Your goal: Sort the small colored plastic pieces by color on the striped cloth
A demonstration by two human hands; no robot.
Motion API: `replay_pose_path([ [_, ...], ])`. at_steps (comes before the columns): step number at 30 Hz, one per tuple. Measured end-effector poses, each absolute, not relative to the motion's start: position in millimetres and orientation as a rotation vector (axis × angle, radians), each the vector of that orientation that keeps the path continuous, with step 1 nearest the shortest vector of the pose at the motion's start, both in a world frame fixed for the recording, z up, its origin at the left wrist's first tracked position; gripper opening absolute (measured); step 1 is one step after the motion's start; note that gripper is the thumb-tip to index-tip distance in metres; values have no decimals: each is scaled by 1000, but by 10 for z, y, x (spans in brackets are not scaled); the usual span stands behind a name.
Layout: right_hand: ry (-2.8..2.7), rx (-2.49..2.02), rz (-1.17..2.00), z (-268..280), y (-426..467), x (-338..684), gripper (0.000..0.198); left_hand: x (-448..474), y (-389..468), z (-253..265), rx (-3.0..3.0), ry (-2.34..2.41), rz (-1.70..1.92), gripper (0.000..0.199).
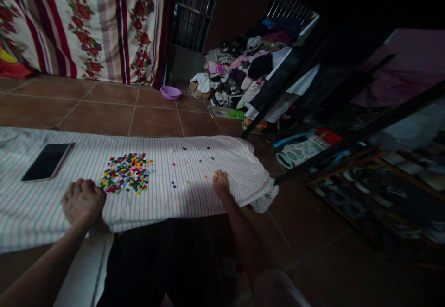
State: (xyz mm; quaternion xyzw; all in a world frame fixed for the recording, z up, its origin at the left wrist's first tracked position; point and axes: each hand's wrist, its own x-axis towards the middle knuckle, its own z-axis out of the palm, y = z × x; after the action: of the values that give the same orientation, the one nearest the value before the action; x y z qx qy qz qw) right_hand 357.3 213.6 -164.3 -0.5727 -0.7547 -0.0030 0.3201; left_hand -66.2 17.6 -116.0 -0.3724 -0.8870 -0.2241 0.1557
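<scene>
A heap of small multicoloured pieces, like tiny cubes or beads (127, 172), lies on a striped cloth (160, 200). Just left of the heap, my left hand (83, 200) rests palm down, its fingers loosely bent and slightly apart, with nothing seen in it. To the right, my right hand (221, 185) is low over the cloth, thumb and fingers pinched on a small yellow piece (216, 175). An orange piece (206, 177) lies close beside that hand. Several single pieces, among them a red one (174, 164) and a green one (187, 182), lie spread between heap and hand.
A dark-screened phone (47, 161) lies on the cloth at the left. Beyond, a purple basin (170, 93) stands on the tiled floor (111, 112) near a heap of clothes (239, 71). A dark frame and a cluttered rack (365, 191) are on the right.
</scene>
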Motion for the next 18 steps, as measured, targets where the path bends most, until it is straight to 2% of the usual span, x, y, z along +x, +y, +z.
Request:
replay_pose_path([
  [9,-1850,-1627,152,-1547,2111,3584,14,-647,172,-1132,-1073,-2558,-669,35],
  [18,-1857,-1589,150,-1571,2074,3609,22,-662,158,-1131,-1101,-2553,-689,35],
])
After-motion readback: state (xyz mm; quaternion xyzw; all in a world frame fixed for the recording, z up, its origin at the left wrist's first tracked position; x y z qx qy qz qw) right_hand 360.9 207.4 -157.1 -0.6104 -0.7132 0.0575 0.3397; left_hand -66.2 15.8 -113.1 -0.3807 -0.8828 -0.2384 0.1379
